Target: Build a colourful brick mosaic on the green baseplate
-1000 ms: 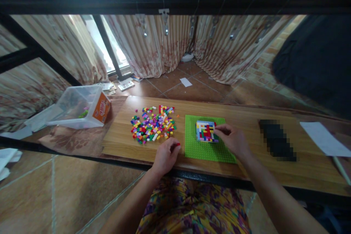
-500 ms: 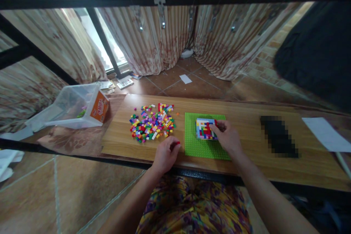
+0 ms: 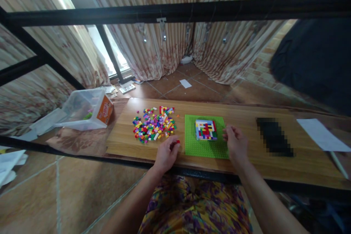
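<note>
A red brick (image 3: pixel 178 141) pokes out from the fingertips of my left hand (image 3: pixel 167 153), closed on it just left of the green baseplate (image 3: pixel 192 150). On that baseplate stands a low square build of bricks (image 3: pixel 205 129), with red, white, yellow and blue pieces showing on top. My right hand (image 3: pixel 237 144) hovers at the baseplate's right edge, apart from the build. Its fingers are loosely bent and slightly apart, with nothing visible in them. Left of the baseplate lies a spread-out pile of small multicoloured bricks (image 3: pixel 153 126).
A clear plastic bin (image 3: pixel 82 111) with an orange label is beyond the left end of the wooden table (image 3: pixel 120 142). At the right lie a blurred-out black object (image 3: pixel 275 137) and a white sheet of paper (image 3: pixel 320 133). A black metal bar (image 3: pixel 175 14) crosses at the back.
My right hand has come off the brick build and moved right to the baseplate's edge. The left hand stays put with the red brick. The camera view has tilted slightly upward.
</note>
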Demonstrator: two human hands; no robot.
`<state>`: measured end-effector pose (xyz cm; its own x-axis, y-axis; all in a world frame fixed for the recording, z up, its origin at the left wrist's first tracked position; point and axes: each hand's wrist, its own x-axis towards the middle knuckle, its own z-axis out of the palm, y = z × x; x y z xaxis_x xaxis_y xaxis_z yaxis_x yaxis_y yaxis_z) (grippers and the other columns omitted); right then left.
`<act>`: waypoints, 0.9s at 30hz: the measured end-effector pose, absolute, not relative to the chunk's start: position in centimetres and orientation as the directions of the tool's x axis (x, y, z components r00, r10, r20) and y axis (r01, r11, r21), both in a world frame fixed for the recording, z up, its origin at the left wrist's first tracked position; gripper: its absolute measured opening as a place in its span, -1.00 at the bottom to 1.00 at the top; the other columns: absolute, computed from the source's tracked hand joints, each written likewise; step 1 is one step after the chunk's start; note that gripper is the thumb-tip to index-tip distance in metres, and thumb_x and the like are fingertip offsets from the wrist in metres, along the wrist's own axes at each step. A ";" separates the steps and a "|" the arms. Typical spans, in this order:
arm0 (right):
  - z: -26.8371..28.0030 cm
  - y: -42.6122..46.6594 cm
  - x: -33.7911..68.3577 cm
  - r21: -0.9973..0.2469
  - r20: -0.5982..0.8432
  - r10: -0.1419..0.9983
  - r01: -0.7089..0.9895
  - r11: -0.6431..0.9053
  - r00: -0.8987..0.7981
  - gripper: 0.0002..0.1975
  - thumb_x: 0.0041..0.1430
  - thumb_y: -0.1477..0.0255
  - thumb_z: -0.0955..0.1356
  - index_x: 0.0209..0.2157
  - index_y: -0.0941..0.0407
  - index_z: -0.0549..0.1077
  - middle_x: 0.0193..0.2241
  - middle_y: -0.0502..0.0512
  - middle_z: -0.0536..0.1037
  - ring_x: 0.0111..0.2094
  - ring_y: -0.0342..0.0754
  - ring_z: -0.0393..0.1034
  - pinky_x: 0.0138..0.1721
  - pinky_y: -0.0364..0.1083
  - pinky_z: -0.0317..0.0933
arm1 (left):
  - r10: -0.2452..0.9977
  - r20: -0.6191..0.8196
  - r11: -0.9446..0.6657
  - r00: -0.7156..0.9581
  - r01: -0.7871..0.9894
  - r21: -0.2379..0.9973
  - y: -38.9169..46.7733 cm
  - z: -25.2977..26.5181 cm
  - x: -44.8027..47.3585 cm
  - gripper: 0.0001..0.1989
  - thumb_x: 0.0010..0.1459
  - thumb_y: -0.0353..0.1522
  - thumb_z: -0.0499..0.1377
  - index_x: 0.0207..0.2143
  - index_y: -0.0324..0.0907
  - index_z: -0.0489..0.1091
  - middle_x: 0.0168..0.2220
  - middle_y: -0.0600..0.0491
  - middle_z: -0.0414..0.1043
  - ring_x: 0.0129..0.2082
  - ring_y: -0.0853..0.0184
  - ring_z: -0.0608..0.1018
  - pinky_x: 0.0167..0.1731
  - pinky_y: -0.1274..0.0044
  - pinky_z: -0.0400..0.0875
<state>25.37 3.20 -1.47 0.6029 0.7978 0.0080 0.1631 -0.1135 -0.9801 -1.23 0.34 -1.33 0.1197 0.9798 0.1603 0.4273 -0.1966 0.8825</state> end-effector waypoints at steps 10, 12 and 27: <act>-0.1 -2.2 22.2 -0.911 0.119 0.873 0.401 -0.093 0.473 -0.65 0.15 0.14 0.34 -0.25 0.15 0.54 -0.34 0.15 0.61 -0.33 -0.01 0.46 -0.26 -0.04 0.31 | 0.962 0.232 -0.274 0.146 0.482 0.833 0.4 -1.8 -1.3 -0.86 0.23 -0.41 0.11 -0.20 -0.17 0.44 -0.23 0.00 0.54 -0.23 0.30 0.56 -0.16 0.47 0.44; 0.1 -2.5 20.7 -0.889 0.151 0.916 0.456 -0.039 0.373 -0.68 0.19 0.17 0.32 -0.24 0.13 0.55 -0.26 0.17 0.61 -0.24 0.01 0.48 -0.18 -0.02 0.31 | 0.967 0.220 -0.255 0.129 0.490 0.834 0.2 -1.7 -1.1 -0.91 0.22 -0.42 0.11 -0.26 -0.17 0.42 -0.31 0.04 0.50 -0.32 0.34 0.53 -0.26 0.52 0.42; -0.4 3.2 12.7 -0.626 0.240 0.948 0.713 0.316 -0.209 -0.76 0.25 0.47 0.21 -0.19 0.12 0.50 -0.25 0.17 0.55 -0.18 0.02 0.43 -0.09 0.00 0.27 | 0.930 0.367 -0.292 0.026 0.658 0.694 -1.7 -1.8 -5.8 -0.89 0.25 -0.48 0.07 -0.26 -0.15 0.36 -0.28 0.00 0.46 -0.26 0.30 0.52 -0.22 0.50 0.41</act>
<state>12.69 3.16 -0.43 -0.2091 0.9479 0.2405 0.7125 0.3161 -0.6264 -5.81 -1.69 -1.76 0.0255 0.9300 0.3666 0.6584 -0.2916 0.6939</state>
